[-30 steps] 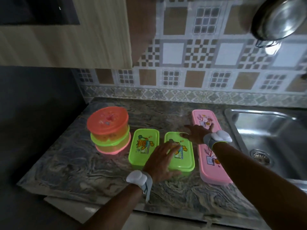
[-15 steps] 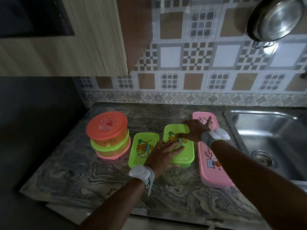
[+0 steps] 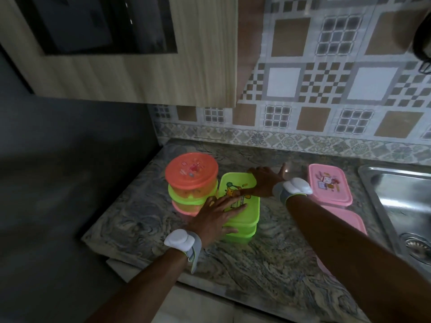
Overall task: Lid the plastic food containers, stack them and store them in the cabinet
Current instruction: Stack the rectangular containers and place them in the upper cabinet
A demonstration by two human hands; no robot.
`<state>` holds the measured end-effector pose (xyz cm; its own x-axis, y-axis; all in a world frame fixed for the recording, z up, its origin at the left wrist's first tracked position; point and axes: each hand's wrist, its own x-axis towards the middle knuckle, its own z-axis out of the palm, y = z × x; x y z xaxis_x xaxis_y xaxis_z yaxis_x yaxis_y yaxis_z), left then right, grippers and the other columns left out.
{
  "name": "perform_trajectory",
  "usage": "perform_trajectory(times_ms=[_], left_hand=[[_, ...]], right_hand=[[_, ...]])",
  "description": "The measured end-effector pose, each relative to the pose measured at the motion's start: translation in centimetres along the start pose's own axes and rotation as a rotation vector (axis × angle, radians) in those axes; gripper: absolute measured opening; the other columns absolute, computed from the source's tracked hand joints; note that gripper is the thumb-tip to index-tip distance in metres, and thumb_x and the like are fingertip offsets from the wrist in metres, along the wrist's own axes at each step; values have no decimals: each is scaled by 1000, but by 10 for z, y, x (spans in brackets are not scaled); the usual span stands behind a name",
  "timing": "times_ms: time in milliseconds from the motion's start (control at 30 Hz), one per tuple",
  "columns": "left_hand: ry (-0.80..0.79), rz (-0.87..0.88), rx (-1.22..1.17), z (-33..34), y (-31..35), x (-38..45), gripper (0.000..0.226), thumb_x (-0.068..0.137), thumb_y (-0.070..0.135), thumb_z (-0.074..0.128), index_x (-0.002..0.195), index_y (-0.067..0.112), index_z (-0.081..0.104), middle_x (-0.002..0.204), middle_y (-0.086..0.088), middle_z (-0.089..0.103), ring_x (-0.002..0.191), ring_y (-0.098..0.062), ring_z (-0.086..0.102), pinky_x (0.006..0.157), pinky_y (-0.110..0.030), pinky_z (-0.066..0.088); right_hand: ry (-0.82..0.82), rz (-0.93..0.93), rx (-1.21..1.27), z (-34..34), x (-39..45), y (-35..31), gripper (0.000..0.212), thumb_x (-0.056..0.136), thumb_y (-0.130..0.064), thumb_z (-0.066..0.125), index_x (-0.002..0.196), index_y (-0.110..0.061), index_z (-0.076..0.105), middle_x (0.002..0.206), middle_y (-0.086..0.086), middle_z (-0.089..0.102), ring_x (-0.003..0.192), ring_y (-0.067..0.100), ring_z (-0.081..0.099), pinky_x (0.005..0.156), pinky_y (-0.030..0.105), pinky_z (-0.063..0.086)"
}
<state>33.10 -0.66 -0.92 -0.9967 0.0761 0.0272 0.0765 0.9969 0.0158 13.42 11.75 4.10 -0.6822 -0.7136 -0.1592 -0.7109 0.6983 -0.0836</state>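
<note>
Two lidded green rectangular containers sit stacked on the marble counter, the top green container resting on the lower green one. My left hand holds the top one's near end, fingers flat on the lid and thumb down its side. My right hand grips its far end, thumb on the lid. Just left stands a stack of three round containers under an orange lid. Two pink lidded containers lie to the right, the nearer pink one partly behind my right forearm.
A steel sink borders the counter on the right. A wooden wall cabinet with a dark panel hangs above the counter's left end. The tiled backsplash runs behind, and a dark wall closes off the left.
Both hands lifted the right green container and set it on the left green one, next to the round stack. The view swung left and tilted up.
</note>
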Motion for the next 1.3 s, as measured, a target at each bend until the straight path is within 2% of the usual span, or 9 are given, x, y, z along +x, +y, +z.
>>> perform_trajectory(times_ms=[233,533,667,800,933,1033,1100,1167,1300], left_hand=[[30,9,-91,7,-3,-1,75,94,46,60,158,32,23,167,9,11,154,-18,15,120,-42,19],[70,8,-123,0,-3,2,81,85,52,68,155,33,31,164,11,20,152,-14,18,120,-40,21],[232,31,-151,-6,11,1,75,84,64,60,149,31,40,158,7,33,148,-16,28,118,-43,26],[351,152,-216,-1,65,24,60,90,53,62,140,21,55,145,-3,51,137,-25,47,114,-44,35],[242,174,-314,15,121,52,72,85,57,63,147,26,45,150,-2,46,140,-23,40,117,-38,31],[205,232,-366,33,163,68,75,80,57,68,143,22,50,143,-4,51,133,-24,48,111,-39,41],[157,232,-417,46,184,79,79,78,59,69,146,23,47,148,-2,46,135,-22,46,111,-41,41],[80,178,-432,59,194,85,88,78,62,68,152,29,35,161,-1,30,145,-22,36,117,-43,34],[33,95,-431,79,210,96,98,76,65,70,155,40,19,168,2,2,149,-23,26,120,-39,28]], right_hand=[[-71,25,14,7,6,1,118,53,-102,29,152,-40,21,162,-4,19,150,27,12,100,77,-18],[-5,40,70,17,6,7,117,48,-106,24,149,-46,20,160,-4,24,150,24,16,99,78,-16],[96,65,87,16,-6,29,112,56,-103,19,150,-43,23,158,-3,29,149,23,16,97,76,-19],[120,173,104,12,-43,80,98,66,-94,36,148,-39,33,157,-2,32,148,23,18,108,71,-6],[112,271,90,14,-84,131,93,70,-89,42,148,-38,34,158,0,31,148,25,19,109,71,-7],[103,340,69,25,-118,175,96,71,-86,46,150,-33,33,158,6,28,146,31,20,116,64,4],[120,415,32,34,-138,199,97,66,-90,46,145,-34,37,152,5,35,143,32,25,111,69,3],[96,469,47,45,-148,212,99,60,-93,47,140,-36,41,147,6,38,143,33,26,108,76,2],[14,508,117,71,-158,227,108,49,-99,42,142,-44,34,148,5,39,144,35,25,104,77,-4]])
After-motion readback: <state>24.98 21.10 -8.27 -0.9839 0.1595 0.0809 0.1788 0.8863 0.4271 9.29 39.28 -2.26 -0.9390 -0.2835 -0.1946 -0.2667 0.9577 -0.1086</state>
